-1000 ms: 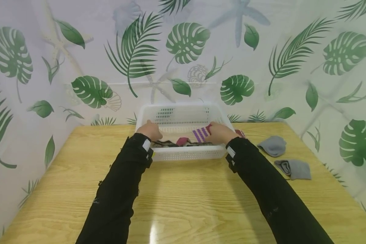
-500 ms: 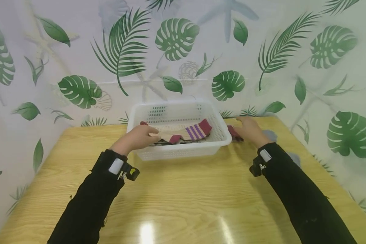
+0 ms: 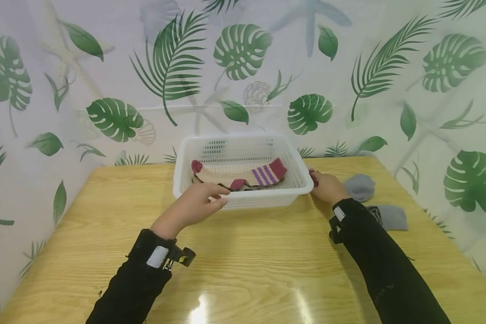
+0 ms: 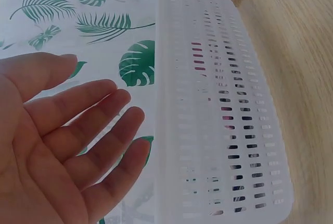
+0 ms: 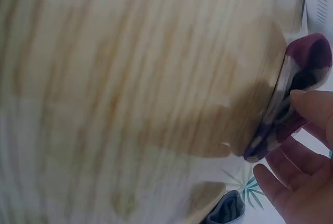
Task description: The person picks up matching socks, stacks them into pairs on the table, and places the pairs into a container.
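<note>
Purple-striped sock (image 3: 245, 176) already in basket (image 3: 259, 201), our right hand (image 3: 330, 188) pinches maroon-edged sock (image 5: 294, 73), left hand (image 3: 194, 204) relaxed, grey socks (image 3: 360, 187) remain outside.

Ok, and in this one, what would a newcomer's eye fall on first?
Probably the white basket at the far side of the wooden table, with a purple-striped sock lying inside it. Behind it, the green-leaf wall covering fills the upper part of the head view. Just off the basket's right end, the right hand pinches a maroon-edged cloth.
</note>
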A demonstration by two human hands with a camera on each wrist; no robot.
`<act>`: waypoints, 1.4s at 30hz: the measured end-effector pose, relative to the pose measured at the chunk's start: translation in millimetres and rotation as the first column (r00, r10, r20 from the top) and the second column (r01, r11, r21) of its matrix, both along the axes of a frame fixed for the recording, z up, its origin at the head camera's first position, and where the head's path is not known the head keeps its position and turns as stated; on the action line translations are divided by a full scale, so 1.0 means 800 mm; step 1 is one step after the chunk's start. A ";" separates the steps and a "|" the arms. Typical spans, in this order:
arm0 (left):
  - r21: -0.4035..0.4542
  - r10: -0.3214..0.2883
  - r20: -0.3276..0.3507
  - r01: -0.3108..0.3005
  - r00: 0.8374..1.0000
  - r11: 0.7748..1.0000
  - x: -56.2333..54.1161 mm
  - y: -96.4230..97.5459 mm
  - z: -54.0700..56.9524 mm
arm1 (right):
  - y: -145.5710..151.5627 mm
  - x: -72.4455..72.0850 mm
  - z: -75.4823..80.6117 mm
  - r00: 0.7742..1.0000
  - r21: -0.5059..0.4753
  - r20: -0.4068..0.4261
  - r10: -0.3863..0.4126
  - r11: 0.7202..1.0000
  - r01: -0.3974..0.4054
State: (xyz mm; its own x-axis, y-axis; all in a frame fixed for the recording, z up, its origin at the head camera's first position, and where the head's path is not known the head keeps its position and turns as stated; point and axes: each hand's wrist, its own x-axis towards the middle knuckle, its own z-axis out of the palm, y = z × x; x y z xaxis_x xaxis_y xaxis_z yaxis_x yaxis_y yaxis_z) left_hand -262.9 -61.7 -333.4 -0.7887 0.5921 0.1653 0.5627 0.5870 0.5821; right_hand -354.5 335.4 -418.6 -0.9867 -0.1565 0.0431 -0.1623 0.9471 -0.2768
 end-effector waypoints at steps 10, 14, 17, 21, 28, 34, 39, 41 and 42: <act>0.022 -0.010 0.007 0.009 1.000 1.000 -0.001 0.002 -0.010 | 0.008 0.009 0.041 0.981 -0.157 0.015 -0.194 0.968 0.194; 0.033 -0.002 -0.005 0.002 1.000 0.999 -0.001 0.001 -0.014 | 0.002 0.015 0.085 0.969 -0.273 -0.074 -0.235 0.939 0.207; 0.046 -0.006 -0.006 0.006 1.000 0.999 -0.001 0.003 -0.015 | -0.013 0.025 0.121 0.951 -0.325 -0.187 -0.246 0.929 0.176; 0.057 -0.011 -0.003 0.011 1.000 0.998 0.003 0.011 -0.016 | -0.042 0.046 0.167 0.912 -0.320 -0.343 -0.227 0.941 0.114; 0.082 -0.053 0.045 0.050 0.998 0.995 0.010 0.035 -0.020 | -0.089 0.100 0.230 0.824 -0.233 -0.562 -0.069 0.969 -0.078; 0.274 -0.109 0.367 0.004 0.924 0.962 0.012 0.068 -0.043 | -0.120 0.139 0.266 0.782 -0.194 -0.620 0.060 0.954 -0.227; 0.533 -0.334 0.794 -0.319 0.507 0.784 0.021 0.089 -0.069 | -0.137 0.158 0.279 0.798 -0.268 -0.594 0.103 0.910 -0.317; 0.564 -0.443 0.823 -0.419 0.356 0.712 0.025 0.091 -0.074 | -0.141 0.164 0.282 0.801 -0.302 -0.588 0.112 0.888 -0.345; 0.571 -0.487 0.821 -0.457 0.299 0.683 0.027 0.090 -0.075 | -0.142 0.166 0.283 0.802 -0.315 -0.587 0.112 0.881 -0.353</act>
State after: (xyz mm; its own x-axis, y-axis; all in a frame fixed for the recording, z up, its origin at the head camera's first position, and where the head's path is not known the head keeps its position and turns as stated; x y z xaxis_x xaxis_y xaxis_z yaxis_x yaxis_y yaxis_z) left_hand -241.4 10.6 -393.2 -0.6444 0.6978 -0.3128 -0.5880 -0.1906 0.7861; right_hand -221.4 221.5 -192.3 -0.7153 -0.2284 0.6605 -0.5982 0.6888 -0.4096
